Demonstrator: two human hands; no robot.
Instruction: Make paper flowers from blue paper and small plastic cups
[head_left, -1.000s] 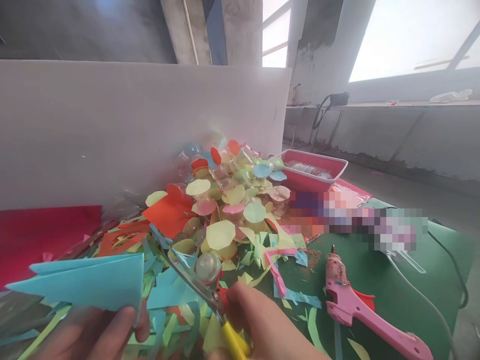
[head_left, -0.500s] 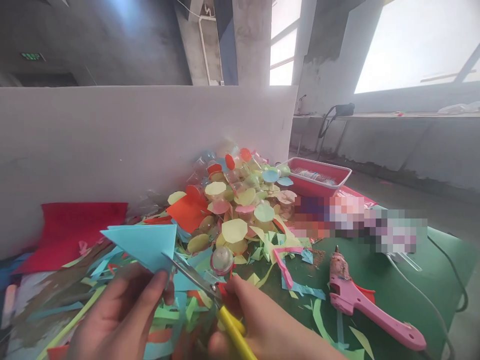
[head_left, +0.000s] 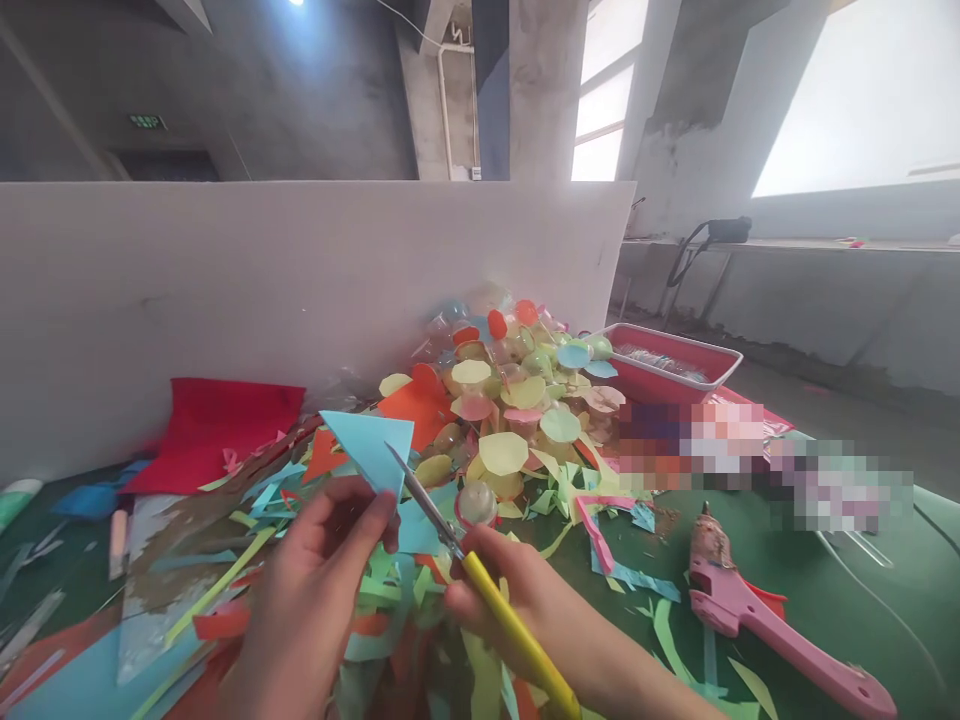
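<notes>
My left hand (head_left: 322, 570) pinches the lower corner of a folded light blue paper triangle (head_left: 375, 446). My right hand (head_left: 517, 600) holds scissors with yellow handles (head_left: 517, 640). The scissor blades point up and left, and their tip lies over the blue paper's right part. Whether the blades have cut into the paper I cannot tell. Beyond my hands rises a pile of clear plastic cups topped with coloured paper pieces, among them a yellow one (head_left: 503, 454). An orange paper sheet (head_left: 420, 408) leans against the pile's left side.
Coloured paper scraps (head_left: 382, 580) lie under and around my hands. A pink glue gun (head_left: 787, 630) rests on the green table at the right. Behind it stands a pink tray (head_left: 675, 365). A red sheet (head_left: 225, 430) is at the back left, before a white panel (head_left: 300, 260).
The view has turned left, so the scene sits further right. The blue triangle is tilted differently and looks narrower. Both hands still hold their things.
</notes>
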